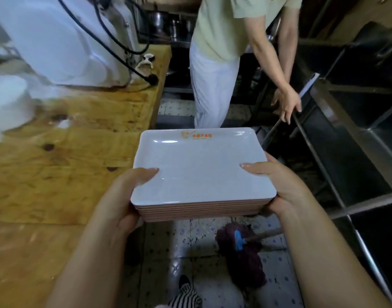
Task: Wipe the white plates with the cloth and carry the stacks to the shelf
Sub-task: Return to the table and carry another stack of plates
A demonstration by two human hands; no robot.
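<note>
- While both hands were clamped on its near corners, the stack of white plates sat at the centre of the frame, held in the air over the tiled floor rather than on any surface.
- The left hand gripped the stack's lower left corner, thumb lying flat on the top plate and fingers curled under the bottom one.
- The right hand gripped the lower right corner in the same way, thumb on top, fingers wrapped beneath.
- The plates were rectangular, white on top with pinkish edges showing in the layers, and an orange logo marked the far rim of the top one.
- A wooden worktop filled the left side of the frame, just beside the stack; blurred white dishes stood on it at the upper left.
- Black cables trailed across a white machine at the upper left.
- Another person stood at the upper centre, one hand on a metal rack running down the right side.
- A purple mop with a blue clip lay on the floor below the stack.
</note>
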